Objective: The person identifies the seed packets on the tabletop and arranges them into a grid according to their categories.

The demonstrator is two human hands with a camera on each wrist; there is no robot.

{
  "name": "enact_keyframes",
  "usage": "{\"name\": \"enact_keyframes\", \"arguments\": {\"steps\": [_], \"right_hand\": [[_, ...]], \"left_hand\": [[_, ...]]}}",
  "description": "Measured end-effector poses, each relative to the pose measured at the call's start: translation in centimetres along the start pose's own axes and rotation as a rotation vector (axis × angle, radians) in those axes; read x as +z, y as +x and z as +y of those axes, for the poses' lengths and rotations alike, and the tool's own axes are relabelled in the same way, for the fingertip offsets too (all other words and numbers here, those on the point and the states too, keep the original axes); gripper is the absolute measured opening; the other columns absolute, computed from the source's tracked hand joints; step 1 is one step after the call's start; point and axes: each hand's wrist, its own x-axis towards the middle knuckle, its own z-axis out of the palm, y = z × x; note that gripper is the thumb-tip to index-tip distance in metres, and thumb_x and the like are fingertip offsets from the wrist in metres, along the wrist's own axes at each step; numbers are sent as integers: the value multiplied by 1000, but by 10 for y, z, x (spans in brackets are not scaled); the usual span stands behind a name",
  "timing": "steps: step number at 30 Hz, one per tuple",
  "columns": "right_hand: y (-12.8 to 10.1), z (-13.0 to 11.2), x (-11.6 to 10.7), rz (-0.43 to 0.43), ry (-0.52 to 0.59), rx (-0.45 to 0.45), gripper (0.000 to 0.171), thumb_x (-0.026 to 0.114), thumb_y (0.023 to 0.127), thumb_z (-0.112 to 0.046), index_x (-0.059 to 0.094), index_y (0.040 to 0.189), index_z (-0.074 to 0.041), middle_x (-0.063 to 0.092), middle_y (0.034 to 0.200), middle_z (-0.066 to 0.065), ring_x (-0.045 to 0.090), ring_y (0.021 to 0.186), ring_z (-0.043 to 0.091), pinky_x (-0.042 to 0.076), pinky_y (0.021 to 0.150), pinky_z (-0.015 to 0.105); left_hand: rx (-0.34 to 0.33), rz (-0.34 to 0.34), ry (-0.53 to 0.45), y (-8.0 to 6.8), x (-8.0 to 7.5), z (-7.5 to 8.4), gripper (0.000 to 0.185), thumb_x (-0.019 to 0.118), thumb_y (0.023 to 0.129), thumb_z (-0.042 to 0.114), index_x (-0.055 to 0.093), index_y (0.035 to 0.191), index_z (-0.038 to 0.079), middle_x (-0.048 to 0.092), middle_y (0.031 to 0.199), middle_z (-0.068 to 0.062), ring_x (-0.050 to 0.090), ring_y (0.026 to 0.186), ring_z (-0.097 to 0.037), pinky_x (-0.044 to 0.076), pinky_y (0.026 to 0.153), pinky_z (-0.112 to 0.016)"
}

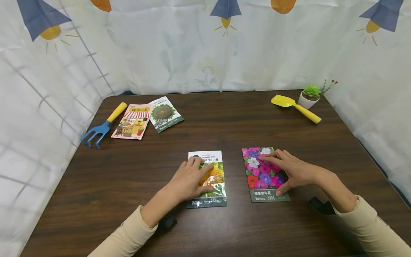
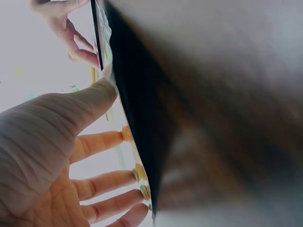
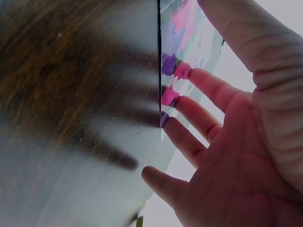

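Note:
Two seed packets lie flat at the front of a dark wooden table [image 1: 224, 121]. My left hand [image 1: 200, 175] rests on the sunflower packet [image 1: 210, 157], fingers spread and fingertips pressing its face. My right hand [image 1: 284, 170] rests the same way on the packet of pink and purple flowers [image 1: 257, 178], thumb near its lower edge. The left wrist view shows my left hand [image 2: 42, 156] arched, fingertips [image 2: 124, 135] touching the packet. In the right wrist view my right hand's fingertips [image 3: 187, 72] touch the flower packet [image 3: 189, 38].
At the back left lie a blue hand rake with a yellow handle [image 1: 99, 130] and two more seed packets [image 1: 133, 121] [image 1: 165, 114]. A yellow trowel [image 1: 295, 107] and a small potted succulent [image 1: 309, 96] sit at the back right. A printed white curtain surrounds the table.

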Motion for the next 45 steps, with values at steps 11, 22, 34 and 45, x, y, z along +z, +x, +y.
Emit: {"name": "enact_keyframes", "arguments": {"steps": [11,22,34,45], "right_hand": [[0,-2,-1,5,-10,-9,108,86,70,-59,36,159,-24,40,143,9,36,128,32,43,105,64],[-1,-1,0,4,1,-8,109,87,70,-58,36,159,-24,38,143,9,34,130,34,42,106,66],[0,-1,0,-1,16,0,109,87,70,-58,35,159,-25,38,144,10,33,130,34,42,105,66],[-1,1,1,3,27,-11,109,87,70,-58,35,159,-24,37,144,9,33,129,33,41,105,66]], "left_hand": [[-6,2,22,1,2,2,71,74,89,56,57,147,17,55,135,-17,49,119,-36,47,93,-50],[11,-3,24,1,1,3,68,72,91,55,58,145,16,55,136,-19,50,122,-38,47,97,-52],[21,22,23,0,-1,4,59,70,93,53,62,140,17,53,137,-24,49,126,-41,47,101,-56],[-12,56,33,0,-10,-6,61,72,93,51,60,143,18,49,144,-25,45,131,-41,45,105,-56]]}}
